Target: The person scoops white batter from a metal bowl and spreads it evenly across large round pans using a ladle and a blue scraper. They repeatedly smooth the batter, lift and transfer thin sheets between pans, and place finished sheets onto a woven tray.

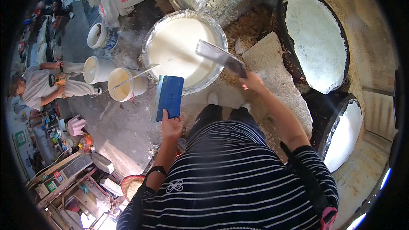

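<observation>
My left hand (172, 124) holds a wide scraper with a blue handle (170, 97) and a thin metal edge on its left side, beside the rim of a large tub. My right hand (254, 82) grips a dark, flat, blurred tool (220, 55), whose pale far end is over the tub. Creamy white batter (179, 48) fills much of the tub (145, 46), whose rim is crusted. To the right, a large round dark griddle (282, 22) bears a thin pale sheet (316, 41). A second griddle (322, 124), lower right, bears another white sheet (342, 137).
Left of the tub stand white buckets (127, 84) (99, 69) (102, 36), one with a stick (135, 77) across it. A person (48, 84) holding an orange power tool (60, 80) is at the far left. White sacks (119, 4) lie at the upper left; a stone slab (271, 60) adjoins the griddles.
</observation>
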`<control>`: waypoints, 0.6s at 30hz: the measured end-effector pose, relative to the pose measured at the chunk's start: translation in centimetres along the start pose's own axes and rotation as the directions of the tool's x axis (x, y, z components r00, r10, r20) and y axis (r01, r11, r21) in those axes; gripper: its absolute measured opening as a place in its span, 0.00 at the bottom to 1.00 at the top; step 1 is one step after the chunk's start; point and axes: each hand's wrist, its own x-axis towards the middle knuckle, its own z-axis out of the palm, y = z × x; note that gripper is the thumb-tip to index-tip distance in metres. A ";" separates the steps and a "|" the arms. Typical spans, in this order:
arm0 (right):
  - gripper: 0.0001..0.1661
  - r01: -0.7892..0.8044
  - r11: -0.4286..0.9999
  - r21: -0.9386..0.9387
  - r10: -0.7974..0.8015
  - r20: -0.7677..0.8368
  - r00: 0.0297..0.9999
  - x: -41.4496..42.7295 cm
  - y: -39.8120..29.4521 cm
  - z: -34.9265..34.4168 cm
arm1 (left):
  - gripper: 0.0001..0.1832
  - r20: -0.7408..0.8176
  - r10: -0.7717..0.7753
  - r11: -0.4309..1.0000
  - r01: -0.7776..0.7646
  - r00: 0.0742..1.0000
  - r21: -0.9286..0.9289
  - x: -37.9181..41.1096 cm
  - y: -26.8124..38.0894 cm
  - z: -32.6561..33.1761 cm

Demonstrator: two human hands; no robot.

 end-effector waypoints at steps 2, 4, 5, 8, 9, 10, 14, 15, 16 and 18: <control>0.15 0.052 0.961 0.270 -0.058 0.015 0.998 4.0 -1.6 3.0 | 0.18 -0.020 -0.004 1.000 0.003 1.000 -0.026 -0.5 -0.2 0.3; 0.16 0.055 0.998 -0.026 -0.057 -0.104 0.993 6.0 -1.3 3.4 | 0.18 0.004 0.023 1.000 -0.023 1.000 0.004 -1.1 -0.1 0.5; 0.16 0.036 0.983 -0.181 -0.064 -0.151 0.986 6.4 -1.0 3.1 | 0.18 0.016 0.046 0.999 -0.046 0.999 0.011 -1.4 0.1 0.6; 0.19 -0.128 0.986 -0.103 0.120 -0.075 0.990 4.1 1.8 -0.3 | 0.19 0.011 0.100 0.994 -0.100 0.995 0.047 -1.4 0.6 0.1; 0.20 -0.198 0.979 -0.041 0.195 -0.054 0.979 2.9 2.3 -1.6 | 0.19 -0.047 0.069 0.997 -0.067 0.997 0.045 -1.1 0.6 -0.2; 0.20 -0.183 0.977 -0.108 0.173 -0.092 0.981 1.4 2.9 -2.5 | 0.20 -0.052 0.056 0.997 -0.054 0.997 0.046 -0.7 0.8 -0.4; 0.22 -0.205 0.924 -0.324 0.100 -0.314 0.944 -5.6 5.5 -4.4 | 0.19 0.200 -0.055 0.988 0.025 0.978 0.151 1.2 0.8 1.0; 0.24 -0.120 0.897 -0.426 -0.019 -0.308 0.951 -7.6 6.4 -3.9 | 0.18 0.210 -0.002 0.978 -0.041 0.978 0.202 1.2 0.5 1.9; 0.25 -0.130 0.983 -0.128 0.071 -0.390 0.918 -8.7 7.1 -3.6 | 0.18 0.248 -0.048 0.972 -0.013 0.967 0.236 1.1 0.1 3.1; 0.26 -0.058 0.996 0.066 0.082 -0.469 0.879 -10.8 9.0 -2.3 | 0.18 0.279 -0.107 0.951 0.017 0.954 0.308 0.7 -1.1 6.4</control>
